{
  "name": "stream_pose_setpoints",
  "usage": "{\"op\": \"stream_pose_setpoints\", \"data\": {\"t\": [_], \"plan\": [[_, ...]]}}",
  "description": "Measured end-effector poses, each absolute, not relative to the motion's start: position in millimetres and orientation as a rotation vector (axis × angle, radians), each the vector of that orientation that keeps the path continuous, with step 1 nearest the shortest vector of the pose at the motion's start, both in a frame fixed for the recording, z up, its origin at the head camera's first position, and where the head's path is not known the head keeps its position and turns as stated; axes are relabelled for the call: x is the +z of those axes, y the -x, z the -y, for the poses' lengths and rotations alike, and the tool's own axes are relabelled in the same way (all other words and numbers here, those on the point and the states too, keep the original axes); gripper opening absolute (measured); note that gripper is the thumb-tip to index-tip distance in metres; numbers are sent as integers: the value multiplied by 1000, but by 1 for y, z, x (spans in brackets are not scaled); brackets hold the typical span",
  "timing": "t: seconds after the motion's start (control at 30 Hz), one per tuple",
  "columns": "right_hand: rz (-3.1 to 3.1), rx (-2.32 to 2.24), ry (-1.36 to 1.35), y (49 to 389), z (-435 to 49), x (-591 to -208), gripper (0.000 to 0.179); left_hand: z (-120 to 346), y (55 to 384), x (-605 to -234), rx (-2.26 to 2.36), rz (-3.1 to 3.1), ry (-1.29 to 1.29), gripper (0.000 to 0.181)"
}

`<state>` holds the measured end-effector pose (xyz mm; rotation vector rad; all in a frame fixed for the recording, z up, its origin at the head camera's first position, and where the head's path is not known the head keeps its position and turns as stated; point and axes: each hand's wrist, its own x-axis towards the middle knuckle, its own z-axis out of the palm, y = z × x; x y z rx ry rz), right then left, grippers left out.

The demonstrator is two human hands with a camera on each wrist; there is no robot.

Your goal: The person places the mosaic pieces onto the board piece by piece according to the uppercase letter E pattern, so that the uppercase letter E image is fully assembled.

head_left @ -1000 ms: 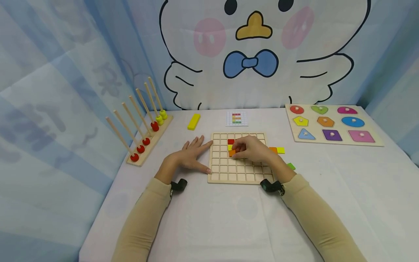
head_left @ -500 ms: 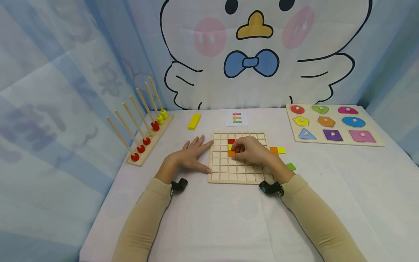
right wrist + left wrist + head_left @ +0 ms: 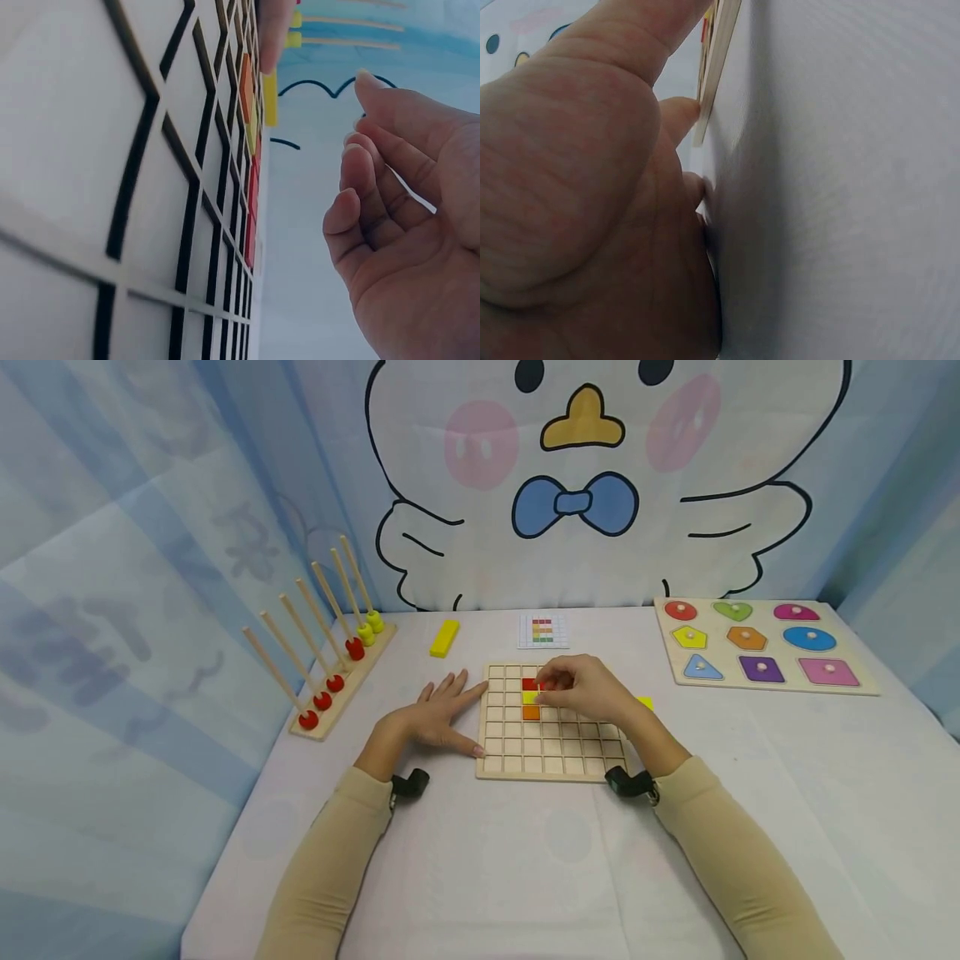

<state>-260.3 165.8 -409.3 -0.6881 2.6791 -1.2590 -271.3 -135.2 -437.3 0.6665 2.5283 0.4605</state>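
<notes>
A wooden grid board (image 3: 513, 767) lies on the table in the head view. My left hand (image 3: 435, 717) is spread flat at its left side, thumb and index fingertip at the edge. Above the board hovers my right hand (image 3: 588, 687), fingers loosely bent; the right wrist view shows this hand (image 3: 412, 187) apart from the grid with nothing between thumb and fingers. An orange tile (image 3: 531, 713) sits squarely in a cell. Behind it are a yellow tile (image 3: 528, 697) and red tiles (image 3: 251, 225), partly hidden by the right hand in the head view.
Behind the right forearm a loose yellow tile (image 3: 645, 702) shows. Farther back stand a pattern card (image 3: 557, 643) and a yellow block (image 3: 445, 638). A pegged bead stand (image 3: 318, 724) is at left, a knobbed shape puzzle (image 3: 765, 685) at right.
My right hand has let go of the orange tile, which has straightened into its cell, and has lifted up and slightly back from the board. The left hand has stayed put.
</notes>
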Motion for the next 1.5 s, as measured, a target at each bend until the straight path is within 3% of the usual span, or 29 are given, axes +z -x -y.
{"op": "stream_pose_setpoints", "data": {"t": [0.47, 1.5], "plan": [[-2745, -1210, 622, 264, -199, -405, 40, 136, 271, -438, 458, -2531, -678, 121], [-2733, -982, 395, 269, -280, -411, 30, 137, 272, -440, 448, -2541, -666, 121]]}}
